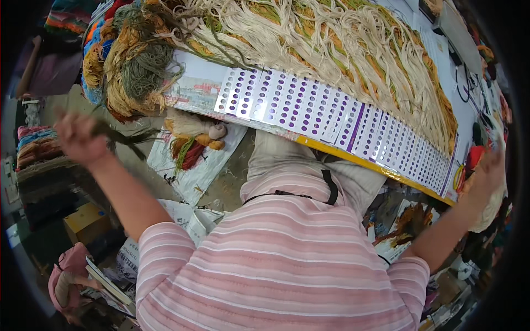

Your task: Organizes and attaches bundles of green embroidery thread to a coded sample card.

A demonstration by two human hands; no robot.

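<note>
Two arms stretch wide apart over a worktable (381,168) piled with cream yarn strands (342,44). At far left, the left hand (77,138) is blurred; its fingers seem closed around a dark green yarn bundle (130,137) trailing rightward. At far right, the right hand (486,174) is raised beside the table's end; whether its fingers are spread or closed cannot be told. White perforated cards with purple dots (309,110) line the near table edge.

Clearance: counter crowded, sides partly open.
Cream yarn strands (342,49) and hole-punched cards (331,118) cover the counter (353,157); open air beside left hand (77,138); stacked yarn (36,146) blocks farther left.
</note>
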